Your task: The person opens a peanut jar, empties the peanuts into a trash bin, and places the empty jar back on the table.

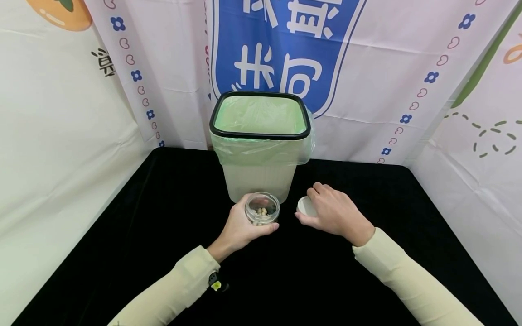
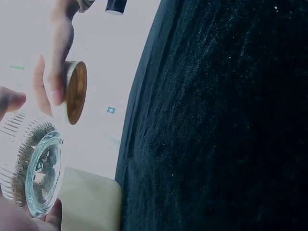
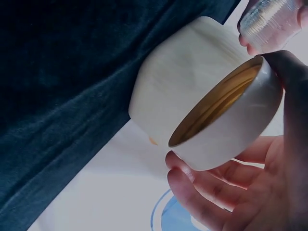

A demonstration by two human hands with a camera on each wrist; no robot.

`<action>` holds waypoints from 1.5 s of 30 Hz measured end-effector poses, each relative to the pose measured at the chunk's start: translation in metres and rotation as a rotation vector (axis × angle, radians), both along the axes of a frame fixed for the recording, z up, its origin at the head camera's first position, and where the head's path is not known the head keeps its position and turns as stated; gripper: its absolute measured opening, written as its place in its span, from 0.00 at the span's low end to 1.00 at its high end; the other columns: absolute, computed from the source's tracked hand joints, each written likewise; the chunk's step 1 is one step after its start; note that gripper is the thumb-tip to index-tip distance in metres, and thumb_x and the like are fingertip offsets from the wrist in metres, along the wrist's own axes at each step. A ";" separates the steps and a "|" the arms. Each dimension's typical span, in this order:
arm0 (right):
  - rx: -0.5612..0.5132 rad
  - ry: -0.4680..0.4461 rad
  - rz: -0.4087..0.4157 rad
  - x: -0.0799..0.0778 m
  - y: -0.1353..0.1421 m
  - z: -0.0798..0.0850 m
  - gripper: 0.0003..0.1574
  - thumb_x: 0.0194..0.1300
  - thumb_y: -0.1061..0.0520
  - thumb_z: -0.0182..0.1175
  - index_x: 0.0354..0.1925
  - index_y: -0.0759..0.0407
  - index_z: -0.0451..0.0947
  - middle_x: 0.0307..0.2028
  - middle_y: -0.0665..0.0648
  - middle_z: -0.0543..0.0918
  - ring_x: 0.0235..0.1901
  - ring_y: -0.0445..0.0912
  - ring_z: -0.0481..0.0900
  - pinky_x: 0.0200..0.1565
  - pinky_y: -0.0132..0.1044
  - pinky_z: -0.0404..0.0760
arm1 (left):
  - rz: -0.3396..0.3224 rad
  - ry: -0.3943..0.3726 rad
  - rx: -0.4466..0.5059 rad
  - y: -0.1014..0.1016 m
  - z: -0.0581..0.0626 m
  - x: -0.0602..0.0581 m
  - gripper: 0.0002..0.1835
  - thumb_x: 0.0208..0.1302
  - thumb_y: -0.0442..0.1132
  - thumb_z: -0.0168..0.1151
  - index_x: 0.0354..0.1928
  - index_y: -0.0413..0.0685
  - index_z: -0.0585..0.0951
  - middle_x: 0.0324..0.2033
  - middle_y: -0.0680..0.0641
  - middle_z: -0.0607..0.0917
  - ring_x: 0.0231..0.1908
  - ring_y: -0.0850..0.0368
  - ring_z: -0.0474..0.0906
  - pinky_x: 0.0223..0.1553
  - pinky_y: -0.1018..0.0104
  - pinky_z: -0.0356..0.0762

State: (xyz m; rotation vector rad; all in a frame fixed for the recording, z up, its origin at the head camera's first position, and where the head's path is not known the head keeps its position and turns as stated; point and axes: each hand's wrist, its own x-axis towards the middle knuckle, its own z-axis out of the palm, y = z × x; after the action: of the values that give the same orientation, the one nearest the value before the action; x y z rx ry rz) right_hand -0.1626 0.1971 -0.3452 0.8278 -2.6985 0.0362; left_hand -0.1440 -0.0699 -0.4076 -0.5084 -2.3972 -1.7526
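Note:
An uncovered clear glass jar (image 1: 262, 209) with a few small pale round pieces inside is gripped by my left hand (image 1: 240, 226), thumb along its near side. In the left wrist view the jar (image 2: 36, 168) shows ribbed walls and dark contents. My right hand (image 1: 332, 212) holds a white jar lid (image 1: 306, 207) by its rim, to the right of the jar and apart from it. The right wrist view shows the lid (image 3: 231, 130) with its gold inside, pinched between thumb and fingers.
Just behind the hands stands a pale bin (image 1: 261, 179) with a black rim and a green plastic liner. Black cloth (image 1: 183, 194) covers the table. Printed white curtains (image 1: 175, 68) hang behind and on both sides.

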 end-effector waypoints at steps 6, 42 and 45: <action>0.003 -0.026 -0.009 0.000 0.003 -0.009 0.37 0.62 0.30 0.66 0.44 0.62 0.83 0.38 0.59 0.82 0.34 0.52 0.79 0.34 0.48 0.84 | -0.002 0.009 0.003 -0.004 0.002 0.001 0.39 0.50 0.44 0.86 0.64 0.50 0.78 0.55 0.47 0.88 0.55 0.51 0.85 0.58 0.66 0.81; 0.047 -0.174 -0.003 -0.003 0.016 -0.040 0.40 0.60 0.35 0.73 0.54 0.66 0.81 0.44 0.63 0.82 0.35 0.52 0.79 0.37 0.49 0.84 | 0.010 -0.022 0.022 -0.022 0.001 0.007 0.38 0.52 0.43 0.85 0.65 0.50 0.77 0.56 0.46 0.87 0.55 0.50 0.84 0.57 0.68 0.81; 0.052 -0.183 -0.004 -0.004 0.017 -0.041 0.40 0.60 0.36 0.74 0.54 0.66 0.81 0.43 0.63 0.82 0.35 0.52 0.79 0.37 0.50 0.84 | 0.005 -0.030 0.029 -0.023 0.000 0.006 0.38 0.53 0.43 0.84 0.66 0.50 0.77 0.57 0.46 0.86 0.56 0.49 0.84 0.57 0.68 0.81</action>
State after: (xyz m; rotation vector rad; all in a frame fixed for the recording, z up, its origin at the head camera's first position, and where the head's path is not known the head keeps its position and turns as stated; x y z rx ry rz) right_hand -0.1663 0.2136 -0.3858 0.8737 -2.8826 0.0433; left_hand -0.1378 -0.0930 -0.4074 -0.4756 -2.3867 -1.8033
